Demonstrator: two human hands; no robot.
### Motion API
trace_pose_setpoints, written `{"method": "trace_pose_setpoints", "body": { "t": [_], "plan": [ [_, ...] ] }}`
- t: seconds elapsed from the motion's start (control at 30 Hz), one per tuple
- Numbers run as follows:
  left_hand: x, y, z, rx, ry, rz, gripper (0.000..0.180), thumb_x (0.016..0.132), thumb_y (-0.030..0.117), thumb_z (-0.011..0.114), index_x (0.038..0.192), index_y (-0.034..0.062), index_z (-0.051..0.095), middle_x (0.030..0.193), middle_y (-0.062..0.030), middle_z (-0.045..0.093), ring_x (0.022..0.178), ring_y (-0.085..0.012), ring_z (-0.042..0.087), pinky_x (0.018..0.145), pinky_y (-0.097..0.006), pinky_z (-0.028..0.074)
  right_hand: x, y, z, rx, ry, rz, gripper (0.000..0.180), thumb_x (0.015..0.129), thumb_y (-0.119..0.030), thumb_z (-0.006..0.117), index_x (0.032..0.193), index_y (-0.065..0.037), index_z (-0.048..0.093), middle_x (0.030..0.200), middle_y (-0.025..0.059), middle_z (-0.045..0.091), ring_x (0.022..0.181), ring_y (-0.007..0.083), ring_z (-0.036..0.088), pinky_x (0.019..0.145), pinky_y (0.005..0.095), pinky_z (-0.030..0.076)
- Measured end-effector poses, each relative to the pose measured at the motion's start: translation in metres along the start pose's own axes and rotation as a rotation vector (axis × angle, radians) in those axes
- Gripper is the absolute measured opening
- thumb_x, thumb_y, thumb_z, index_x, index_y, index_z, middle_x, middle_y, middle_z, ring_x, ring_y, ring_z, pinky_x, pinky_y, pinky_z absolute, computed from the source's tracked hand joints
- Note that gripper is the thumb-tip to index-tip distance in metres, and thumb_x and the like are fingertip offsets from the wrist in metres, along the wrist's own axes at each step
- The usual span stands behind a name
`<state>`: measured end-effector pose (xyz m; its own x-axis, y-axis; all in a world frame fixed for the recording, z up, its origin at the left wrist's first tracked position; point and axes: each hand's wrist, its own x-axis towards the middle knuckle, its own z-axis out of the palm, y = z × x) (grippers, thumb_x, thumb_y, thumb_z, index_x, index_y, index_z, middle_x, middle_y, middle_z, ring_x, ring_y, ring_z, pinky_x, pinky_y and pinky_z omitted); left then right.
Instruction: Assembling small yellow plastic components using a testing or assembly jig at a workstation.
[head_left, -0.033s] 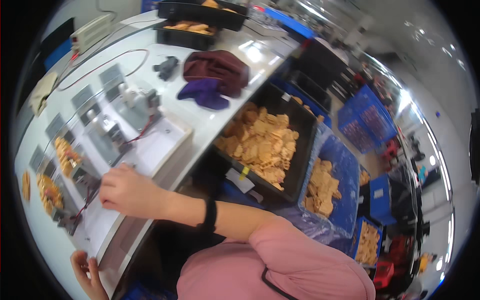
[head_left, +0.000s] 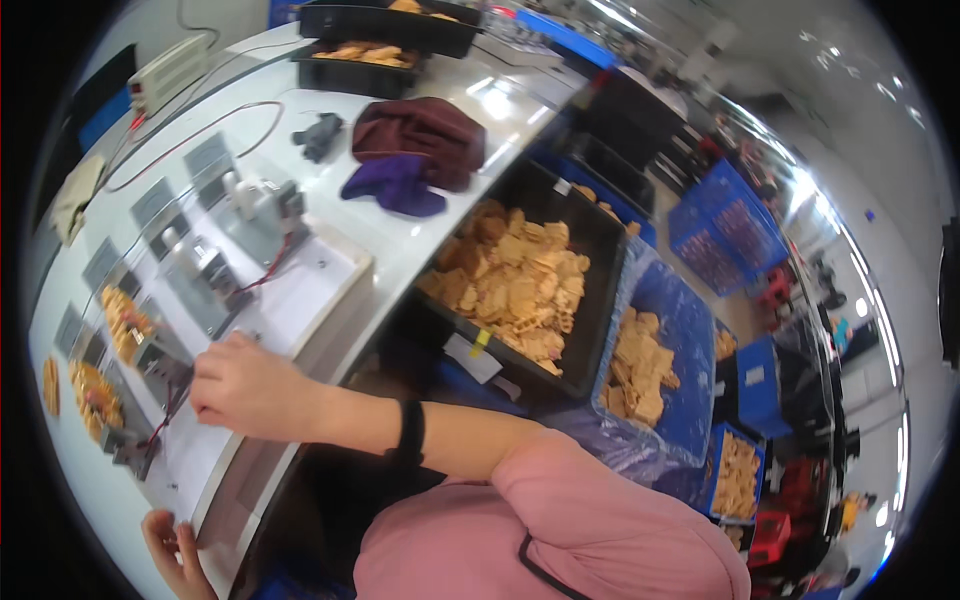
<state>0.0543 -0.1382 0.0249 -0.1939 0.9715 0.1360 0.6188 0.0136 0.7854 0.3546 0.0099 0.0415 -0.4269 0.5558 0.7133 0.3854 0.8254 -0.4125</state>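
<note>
My right hand (head_left: pixel 248 392) is over the front part of a white, low-sided fixture (head_left: pixel 322 318), beside a small grey metal block (head_left: pixel 158 362) with red and black wires. Its fingers are curled together, and whatever they hold is hidden. My left hand (head_left: pixel 172 556) lies at the near left corner of the fixture, thumb and fingers apart. Two tan, ridged shaped pieces sit upright on the left stations: one tan piece (head_left: pixel 124 325) and a nearer tan piece (head_left: pixel 95 398). Two grey stations farther right, including a grey station (head_left: pixel 205 285), hold no tan piece.
A loose tan piece (head_left: pixel 51 387) lies at the table's left. Maroon cloth (head_left: pixel 425 135) and purple cloth (head_left: pixel 395 187) lie farther back, near a dark grey object (head_left: pixel 318 137). A black bin (head_left: pixel 605 340) and a blue bin (head_left: pixel 690 400) with tan pieces stand right of the table.
The whole view has shifted slightly. Both hands keep nearly the same places at the fixture.
</note>
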Motion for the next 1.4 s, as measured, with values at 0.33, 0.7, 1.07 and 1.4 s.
{"method": "trace_pose_setpoints", "body": {
  "t": [0.33, 0.7, 1.07, 1.4],
  "plan": [
    [0.002, 0.04, -0.001, -0.029, 0.011, -0.078, 0.032, 0.092, 0.018, 0.067, 0.118, 0.002, 0.058, 0.105, -0.0077, 0.06, 0.093, -0.0176, 0.056, 0.081, -0.029, 0.045, 0.007, -0.003, 0.008, -0.029, 0.014, 0.033, 0.013, 0.08, -0.023, 0.068, 0.076, -0.012, 0.063, 0.083, 0.0044, 0.057, 0.089, 0.0222, 0.057, 0.084, 0.0365, 0.041],
    [0.0, 0.119, -0.023, 0.266, 0.131, 0.149, 0.024, 0.081, 0.007, 0.073, 0.103, 0.0036, 0.063, 0.092, -0.0048, 0.059, 0.083, -0.0164, 0.055, 0.073, -0.029, 0.042, 0.011, -0.013, -0.034, 0.403, 0.007, 0.263, 0.019, 0.086, -0.017, 0.071, 0.095, -0.004, 0.061, 0.087, 0.0095, 0.061, 0.083, 0.0263, 0.059, 0.077, 0.0366, 0.048],
    [0.097, 0.206, -0.022, 0.72, -0.031, 0.6, 0.049, 0.073, 0.006, 0.078, 0.12, 0.0117, 0.062, 0.114, -0.0086, 0.062, 0.115, -0.0265, 0.054, 0.096, -0.039, 0.043, 0.027, -0.021, -0.02, 0.524, 0.056, 0.262, 0.042, 0.088, -0.014, 0.071, 0.125, -0.004, 0.052, 0.111, 0.0132, 0.056, 0.095, 0.0234, 0.057, 0.084, 0.0349, 0.048],
    [0.167, 0.204, 0.036, 1.048, -0.354, 0.847, 0.033, 0.07, 0.005, 0.071, 0.1, 0.0137, 0.062, 0.111, -0.0061, 0.062, 0.114, -0.0268, 0.055, 0.093, -0.04, 0.042, 0.027, -0.014, -0.01, 0.648, 0.062, 0.233, 0.024, 0.084, -0.015, 0.075, 0.103, -0.006, 0.062, 0.092, 0.0045, 0.06, 0.071, 0.0126, 0.052, 0.064, 0.0263, 0.046]
  ]
}}
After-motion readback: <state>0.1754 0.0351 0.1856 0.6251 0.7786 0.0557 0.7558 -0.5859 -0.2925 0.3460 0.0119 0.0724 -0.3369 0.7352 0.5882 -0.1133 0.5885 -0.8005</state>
